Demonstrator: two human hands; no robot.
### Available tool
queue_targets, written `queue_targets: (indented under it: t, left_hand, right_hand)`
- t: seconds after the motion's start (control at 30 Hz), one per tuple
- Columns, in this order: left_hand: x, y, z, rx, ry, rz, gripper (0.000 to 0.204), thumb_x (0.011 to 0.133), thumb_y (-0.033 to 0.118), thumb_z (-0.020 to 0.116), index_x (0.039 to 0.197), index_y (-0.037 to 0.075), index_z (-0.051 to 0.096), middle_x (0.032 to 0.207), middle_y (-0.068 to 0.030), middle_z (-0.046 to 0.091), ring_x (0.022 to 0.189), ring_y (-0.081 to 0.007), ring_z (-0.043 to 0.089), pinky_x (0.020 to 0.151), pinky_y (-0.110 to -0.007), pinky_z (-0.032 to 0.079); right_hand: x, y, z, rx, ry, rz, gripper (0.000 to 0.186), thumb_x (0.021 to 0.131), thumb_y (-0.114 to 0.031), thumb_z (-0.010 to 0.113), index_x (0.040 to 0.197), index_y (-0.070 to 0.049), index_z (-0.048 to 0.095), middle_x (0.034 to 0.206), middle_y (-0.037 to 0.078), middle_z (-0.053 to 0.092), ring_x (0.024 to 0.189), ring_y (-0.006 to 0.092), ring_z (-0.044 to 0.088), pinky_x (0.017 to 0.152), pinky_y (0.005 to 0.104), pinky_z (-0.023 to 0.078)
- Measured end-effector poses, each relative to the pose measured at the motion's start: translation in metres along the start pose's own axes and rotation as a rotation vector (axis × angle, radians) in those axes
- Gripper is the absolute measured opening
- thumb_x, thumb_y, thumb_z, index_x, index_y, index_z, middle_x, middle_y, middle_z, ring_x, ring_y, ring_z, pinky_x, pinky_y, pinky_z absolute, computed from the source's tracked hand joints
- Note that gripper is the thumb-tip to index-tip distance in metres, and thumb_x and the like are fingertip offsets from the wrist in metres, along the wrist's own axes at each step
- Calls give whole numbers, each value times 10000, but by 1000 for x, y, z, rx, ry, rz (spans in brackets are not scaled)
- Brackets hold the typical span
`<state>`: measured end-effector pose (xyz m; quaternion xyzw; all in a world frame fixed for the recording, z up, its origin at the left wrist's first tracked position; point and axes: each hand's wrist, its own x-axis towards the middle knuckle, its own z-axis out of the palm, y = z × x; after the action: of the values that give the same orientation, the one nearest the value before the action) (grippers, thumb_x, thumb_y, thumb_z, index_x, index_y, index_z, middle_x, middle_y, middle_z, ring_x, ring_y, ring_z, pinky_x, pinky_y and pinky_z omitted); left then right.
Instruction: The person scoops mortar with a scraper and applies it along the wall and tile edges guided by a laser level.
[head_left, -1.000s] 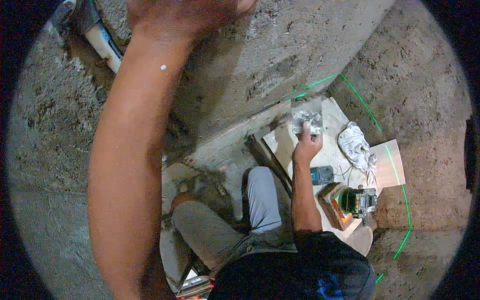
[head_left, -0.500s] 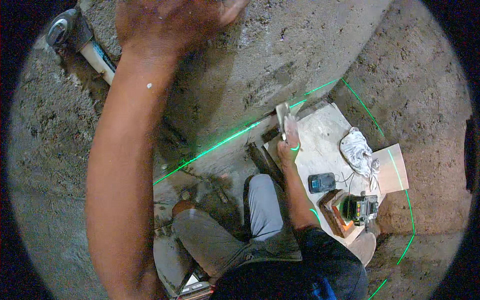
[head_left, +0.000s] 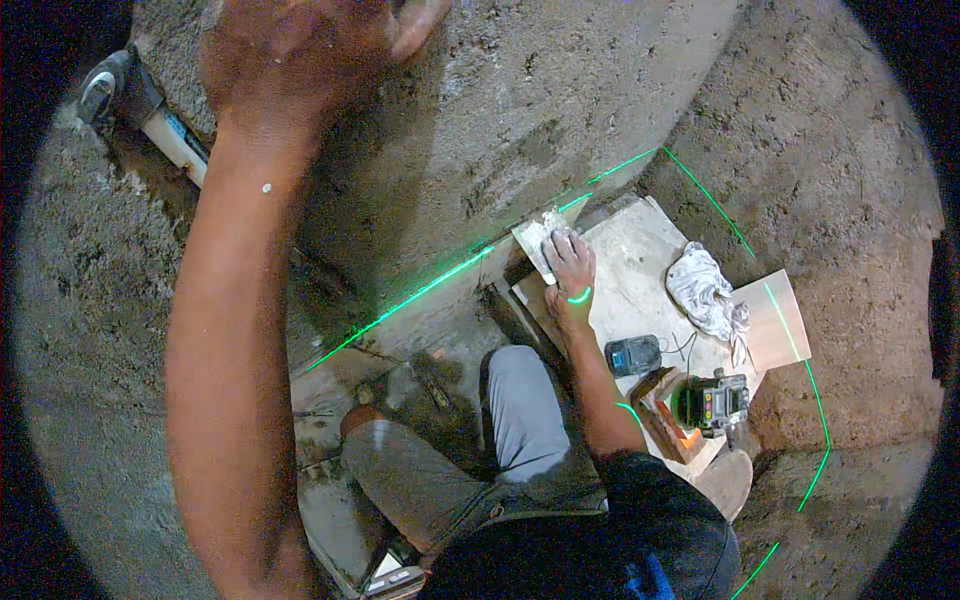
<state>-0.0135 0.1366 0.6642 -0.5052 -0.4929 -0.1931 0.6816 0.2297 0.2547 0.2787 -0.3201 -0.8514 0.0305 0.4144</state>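
Two rough grey-brown walls, the broad one across the top [head_left: 540, 110] and the other at right [head_left: 850, 200], take up most of the view. Next in bulk: bare left forearm, its left hand [head_left: 305, 60] high up before the broad wall. Thumb stands away from the palm; fingertips run out of view, so grip and wall contact cannot be told.

Pale, dusty, board-like surface [head_left: 635, 265] at right of the knees. Black-headed tool with a pale handle [head_left: 145, 110], upper left, partly behind the forearm. On or by the surface: crumpled white cloth [head_left: 700, 295], overlapping or just beside a thin pinkish-tan square panel [head_left: 778, 335].

Right hand [head_left: 570, 262] holds a pale flat plate [head_left: 533, 245], fingers bent across its face; thumb's hold hidden. Plate lies left of and just past the knuckles, between hand and foot of the broad wall. Visible long edge slants from upper left to lower right; full long axis covered. Right hand touches it; left well apart.

Smaller: dark laser level [head_left: 715, 403]; blue-and-black battery pack [head_left: 633, 355]. Thinnest: green laser line [head_left: 420, 297], running along the wall foot toward the plate's far edge.
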Motion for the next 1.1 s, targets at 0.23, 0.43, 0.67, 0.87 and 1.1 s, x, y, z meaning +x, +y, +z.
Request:
queue_targets:
  t: [0.23,0.43,0.67,0.87,1.1]
  left_hand:
    - [0,-1,-1,-3,9,7,546,673,244,812,1164,96,625,1389,-141,503,1368,-328,400,1195,-516,221]
    - [0,1,-1,-14,-5,6,555,669,245,814,1169,94,625,1393,-143,500,1371,-331,396,1195,-517,218]
    - [3,3,-7,-15,-44,6,541,675,242,805,1160,76,630,1398,-147,502,1375,-336,392,1192,-518,216]
    - [7,8,-11,49,-88,-2,511,689,237,785,1142,62,625,1411,-148,495,1377,-347,388,1183,-517,234]
    - [10,13,-19,36,-157,-36,532,682,215,790,1159,57,615,1424,-160,481,1384,-351,381,1182,-523,239]
  right_hand:
    - [-17,8,-13,-44,-27,-37,587,679,-78,516,1255,-94,632,1382,140,550,1313,421,441,1112,556,315]
    - [2,18,-11,24,172,86,654,647,-18,508,1280,-121,637,1394,133,553,1311,454,439,1116,526,338]
    - [15,4,4,130,148,-43,604,701,11,480,1266,-114,654,1362,160,575,1278,422,493,1109,496,361]
    - [-5,-62,-1,258,19,-5,540,734,31,643,1240,-153,679,1295,138,624,1228,368,546,1062,439,426]
    - [8,-30,-32,343,208,132,343,886,-12,535,1186,-56,695,1228,158,667,1192,326,594,1068,405,418]
